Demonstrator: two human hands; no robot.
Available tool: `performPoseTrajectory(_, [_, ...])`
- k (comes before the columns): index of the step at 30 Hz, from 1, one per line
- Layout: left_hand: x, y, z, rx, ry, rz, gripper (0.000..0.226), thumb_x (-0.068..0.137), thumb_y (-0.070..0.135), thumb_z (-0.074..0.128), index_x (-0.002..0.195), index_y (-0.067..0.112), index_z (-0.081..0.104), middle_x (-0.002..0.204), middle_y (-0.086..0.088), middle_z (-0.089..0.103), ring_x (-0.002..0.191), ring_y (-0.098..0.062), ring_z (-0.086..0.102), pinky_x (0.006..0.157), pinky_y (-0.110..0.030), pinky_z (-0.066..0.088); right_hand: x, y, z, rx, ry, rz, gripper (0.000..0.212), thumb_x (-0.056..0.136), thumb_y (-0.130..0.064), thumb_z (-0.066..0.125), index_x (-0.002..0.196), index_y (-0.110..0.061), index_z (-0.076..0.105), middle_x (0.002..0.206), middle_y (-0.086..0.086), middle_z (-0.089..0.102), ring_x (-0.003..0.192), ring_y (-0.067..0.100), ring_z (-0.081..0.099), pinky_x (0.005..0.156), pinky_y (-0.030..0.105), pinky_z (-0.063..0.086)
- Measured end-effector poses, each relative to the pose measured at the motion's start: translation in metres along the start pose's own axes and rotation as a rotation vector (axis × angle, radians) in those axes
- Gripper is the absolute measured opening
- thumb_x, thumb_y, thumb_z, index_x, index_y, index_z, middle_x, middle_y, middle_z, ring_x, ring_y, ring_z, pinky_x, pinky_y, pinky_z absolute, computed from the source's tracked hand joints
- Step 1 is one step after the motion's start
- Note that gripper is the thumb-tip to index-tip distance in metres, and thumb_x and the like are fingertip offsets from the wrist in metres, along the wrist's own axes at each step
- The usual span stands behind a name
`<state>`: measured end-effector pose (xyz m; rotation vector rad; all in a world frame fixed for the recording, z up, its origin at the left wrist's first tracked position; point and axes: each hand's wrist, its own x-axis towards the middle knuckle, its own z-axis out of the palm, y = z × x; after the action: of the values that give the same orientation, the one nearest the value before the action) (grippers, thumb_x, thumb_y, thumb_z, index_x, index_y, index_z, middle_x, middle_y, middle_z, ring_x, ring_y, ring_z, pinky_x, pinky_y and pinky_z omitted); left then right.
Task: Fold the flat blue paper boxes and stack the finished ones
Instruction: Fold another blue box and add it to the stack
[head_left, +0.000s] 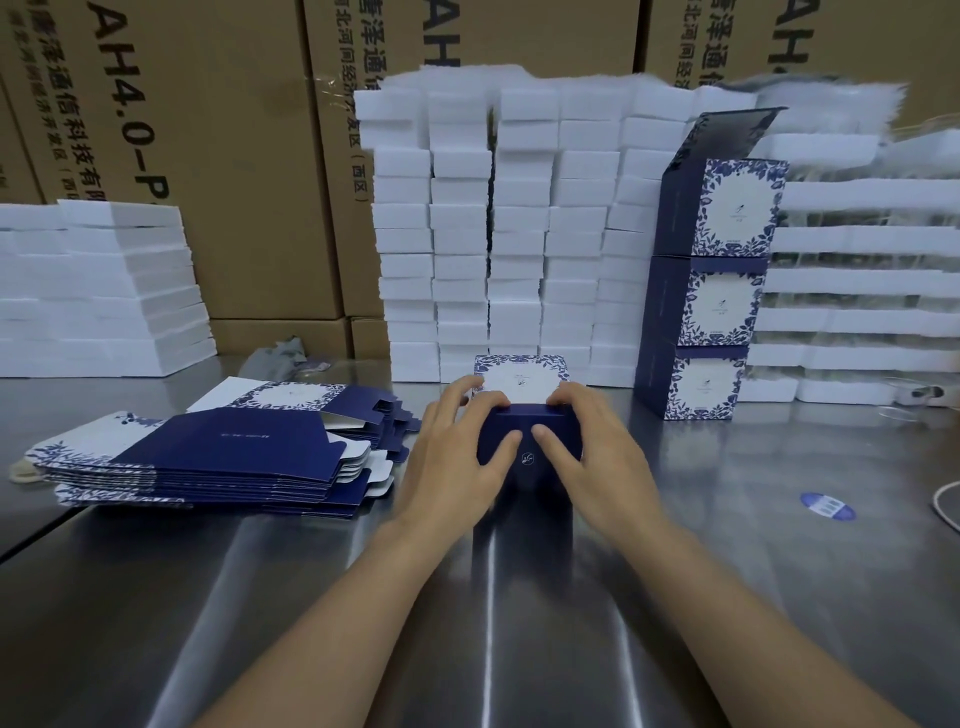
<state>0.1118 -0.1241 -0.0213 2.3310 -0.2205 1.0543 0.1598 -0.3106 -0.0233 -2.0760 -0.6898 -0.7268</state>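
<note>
Steel tabletop (519, 613), box (527, 470) beneath fingers (460, 397)

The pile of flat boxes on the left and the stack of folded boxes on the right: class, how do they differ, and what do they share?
The pile of flat boxes lies low and fanned out; the stack of folded boxes stands tall and upright. The pile holds many thin sheets; the stack holds three full boxes, the top one's lid flap raised. Both are dark blue with white flowered panels.
</note>
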Motion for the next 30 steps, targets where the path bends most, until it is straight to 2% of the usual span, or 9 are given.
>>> performPoseTrajectory(2, [0.0, 0.002, -0.001, -0.027, 0.007, 0.032, 0.029, 0.098, 0.041, 0.067, 0.126, 0.037, 0.06, 0.15, 0.02, 0.044, 0.132, -0.01, 0.05, 0.103, -0.031, 0.046, -0.001, -0.001, 0.001, 0.02, -0.024, -0.014, 0.027, 0.101, -0.042, 0.061, 0.125, -0.046, 0.05, 0.133, -0.03, 0.049, 0.118, -0.003, 0.052, 0.09, 0.015, 0.04])
performPoseTrajectory(4, [0.001, 0.003, -0.002, -0.089, 0.004, 0.035, 0.028, 0.099, 0.041, 0.067, 0.125, 0.037, 0.06, 0.138, 0.022, 0.052, 0.123, -0.006, 0.055, 0.102, -0.031, 0.049, -0.002, 0.0, 0.001, 0.044, -0.039, -0.011, 0.027, 0.101, -0.043, 0.061, 0.127, -0.046, 0.051, 0.138, -0.028, 0.049, 0.12, -0.004, 0.052, 0.092, 0.013, 0.039])
performPoseTrajectory(8, [0.001, 0.003, -0.005, -0.114, -0.032, 0.017, 0.025, 0.099, 0.049, 0.066, 0.123, 0.045, 0.062, 0.137, 0.026, 0.05, 0.122, 0.001, 0.054, 0.097, -0.013, 0.04, 0.0, 0.0, 0.0, 0.094, -0.055, -0.025, 0.022, 0.101, -0.043, 0.064, 0.122, -0.047, 0.057, 0.15, -0.018, 0.043, 0.137, -0.005, 0.044, 0.102, 0.019, 0.038])
performPoseTrajectory(11, [0.002, 0.0, -0.007, -0.133, -0.062, -0.023, 0.017, 0.1, 0.05, 0.064, 0.118, 0.049, 0.063, 0.143, 0.027, 0.045, 0.123, 0.002, 0.053, 0.094, -0.008, 0.033, 0.0, 0.0, -0.003, 0.142, -0.062, -0.048, 0.017, 0.101, -0.04, 0.067, 0.115, -0.046, 0.062, 0.156, -0.014, 0.038, 0.148, -0.008, 0.033, 0.109, 0.023, 0.038])
performPoseTrajectory(15, [0.002, 0.0, -0.005, -0.133, -0.095, -0.007, 0.008, 0.105, 0.044, 0.06, 0.106, 0.042, 0.068, 0.147, 0.025, 0.042, 0.116, 0.003, 0.053, 0.089, -0.02, 0.038, -0.001, -0.001, 0.0, 0.111, -0.095, -0.048, 0.003, 0.104, -0.037, 0.063, 0.103, -0.037, 0.066, 0.162, -0.016, 0.03, 0.138, -0.019, 0.033, 0.102, 0.024, 0.04])
performPoseTrajectory(18, [0.002, 0.001, -0.004, -0.127, -0.09, -0.014, 0.009, 0.105, 0.042, 0.06, 0.103, 0.039, 0.069, 0.145, 0.025, 0.044, 0.116, 0.001, 0.054, 0.09, -0.028, 0.041, 0.0, -0.002, 0.002, 0.13, -0.104, -0.027, 0.005, 0.103, -0.035, 0.065, 0.098, -0.036, 0.066, 0.16, -0.017, 0.031, 0.138, -0.013, 0.037, 0.106, 0.027, 0.039])
performPoseTrajectory(22, [0.002, -0.003, -0.011, -0.137, -0.096, -0.013, 0.009, 0.103, 0.05, 0.057, 0.107, 0.044, 0.063, 0.139, 0.03, 0.045, 0.123, -0.001, 0.054, 0.095, -0.035, 0.045, -0.001, 0.003, -0.007, 0.141, -0.099, -0.033, 0.008, 0.102, -0.035, 0.066, 0.104, -0.04, 0.061, 0.148, -0.02, 0.045, 0.139, -0.009, 0.04, 0.107, 0.023, 0.037])
performPoseTrajectory(26, [0.003, -0.007, -0.01, -0.231, -0.094, -0.031, 0.008, 0.105, 0.037, 0.063, 0.104, 0.038, 0.071, 0.137, 0.027, 0.049, 0.128, 0.004, 0.051, 0.101, -0.037, 0.05, 0.0, 0.006, -0.007, 0.111, -0.125, -0.047, 0.009, 0.106, -0.034, 0.06, 0.102, -0.042, 0.061, 0.149, -0.026, 0.043, 0.133, -0.013, 0.043, 0.1, 0.01, 0.034])
performPoseTrajectory(30, [0.005, -0.011, -0.012, -0.305, -0.083, -0.086, 0.006, 0.102, 0.036, 0.067, 0.101, 0.039, 0.072, 0.136, 0.027, 0.055, 0.128, 0.004, 0.053, 0.099, -0.041, 0.054, 0.002, 0.01, -0.006, 0.127, -0.11, -0.06, 0.006, 0.105, -0.036, 0.058, 0.106, -0.041, 0.06, 0.145, -0.027, 0.05, 0.136, -0.007, 0.046, 0.107, 0.024, 0.039])
